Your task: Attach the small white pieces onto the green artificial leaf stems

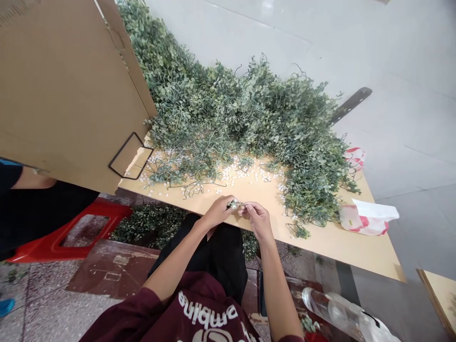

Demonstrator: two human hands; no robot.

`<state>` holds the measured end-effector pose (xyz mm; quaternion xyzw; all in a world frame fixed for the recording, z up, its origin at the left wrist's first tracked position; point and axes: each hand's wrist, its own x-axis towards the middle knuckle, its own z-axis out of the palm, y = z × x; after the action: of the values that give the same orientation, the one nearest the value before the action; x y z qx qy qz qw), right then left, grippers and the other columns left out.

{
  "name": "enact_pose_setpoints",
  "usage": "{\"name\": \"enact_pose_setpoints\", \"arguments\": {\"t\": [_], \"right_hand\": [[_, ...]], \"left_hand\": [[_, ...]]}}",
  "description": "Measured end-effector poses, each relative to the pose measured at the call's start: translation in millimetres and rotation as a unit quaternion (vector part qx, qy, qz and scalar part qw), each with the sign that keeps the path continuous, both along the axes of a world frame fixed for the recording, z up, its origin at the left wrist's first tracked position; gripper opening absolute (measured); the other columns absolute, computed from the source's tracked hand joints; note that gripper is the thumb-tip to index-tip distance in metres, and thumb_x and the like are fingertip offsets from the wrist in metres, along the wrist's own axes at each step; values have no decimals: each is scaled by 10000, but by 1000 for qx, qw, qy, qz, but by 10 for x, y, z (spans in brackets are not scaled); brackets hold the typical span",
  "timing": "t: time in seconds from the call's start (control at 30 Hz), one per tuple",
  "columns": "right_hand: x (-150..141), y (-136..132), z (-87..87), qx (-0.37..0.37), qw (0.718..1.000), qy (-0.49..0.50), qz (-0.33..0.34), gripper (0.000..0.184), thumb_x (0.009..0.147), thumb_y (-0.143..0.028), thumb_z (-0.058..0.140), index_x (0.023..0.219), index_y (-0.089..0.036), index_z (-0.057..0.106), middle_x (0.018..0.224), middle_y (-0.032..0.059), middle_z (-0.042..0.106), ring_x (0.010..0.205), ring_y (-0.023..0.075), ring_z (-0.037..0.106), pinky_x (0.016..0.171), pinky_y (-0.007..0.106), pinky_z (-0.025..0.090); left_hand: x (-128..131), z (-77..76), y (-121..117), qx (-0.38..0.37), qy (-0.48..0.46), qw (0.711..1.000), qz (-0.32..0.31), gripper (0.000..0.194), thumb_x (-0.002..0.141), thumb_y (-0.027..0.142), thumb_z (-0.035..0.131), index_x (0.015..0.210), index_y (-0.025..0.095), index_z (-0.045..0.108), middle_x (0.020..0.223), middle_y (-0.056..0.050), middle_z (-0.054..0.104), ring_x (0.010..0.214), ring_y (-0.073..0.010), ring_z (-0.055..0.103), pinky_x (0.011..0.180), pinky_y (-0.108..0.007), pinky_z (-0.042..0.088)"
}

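Observation:
Near the front edge of the wooden board, my left hand (220,212) is closed around a small artificial leaf sprig (233,204) with white bead-like pieces on it. My right hand (260,223) meets it from the right, thumb and fingertips pinched at the sprig's end; exactly what lies between those fingertips is too small to make out. Just beyond my hands, loose white beads (235,175) are scattered over the board. A large heap of green artificial foliage (245,104) with thin wiry stems covers the back and right of the board.
A cardboard box (71,85) stands at the left, beside a black wire frame (123,166). A tissue pack (365,218) lies at the right edge. Below are a red stool (117,209), more foliage (142,225) and a plastic bottle (331,308). Another person (39,209) sits at the left.

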<state>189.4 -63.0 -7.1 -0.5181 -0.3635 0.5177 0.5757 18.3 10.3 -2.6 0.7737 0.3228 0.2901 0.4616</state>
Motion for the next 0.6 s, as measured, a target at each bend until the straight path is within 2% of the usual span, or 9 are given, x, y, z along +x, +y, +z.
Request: {"name": "enact_pose_setpoints", "arguments": {"t": [0.13,0.33,0.6], "right_hand": [[24,6,-20,-11,1000,12,-1,349,779,-398,777,1000,-176,623,819,38,675,678,131,631,641,232,503],[30,0,1,-26,999,25,17,315,769,-405,785,865,-148,631,773,40,662,626,125,628,645,248,532],[6,20,47,-45,999,18,3,343,744,-446,795,842,-142,670,740,36,647,595,120,607,608,246,528]], "left_hand": [[8,-16,-8,2,-1,1000,0,164,941,287,487,833,174,535,833,-17,575,820,-166,520,754,-256,374],[21,-38,-15,27,-5,999,-22,108,918,198,473,842,175,546,853,-23,579,829,-164,508,773,-261,377],[13,-81,-7,38,-39,998,-38,98,918,206,501,863,176,577,860,-16,593,826,-149,516,790,-255,377]]}}
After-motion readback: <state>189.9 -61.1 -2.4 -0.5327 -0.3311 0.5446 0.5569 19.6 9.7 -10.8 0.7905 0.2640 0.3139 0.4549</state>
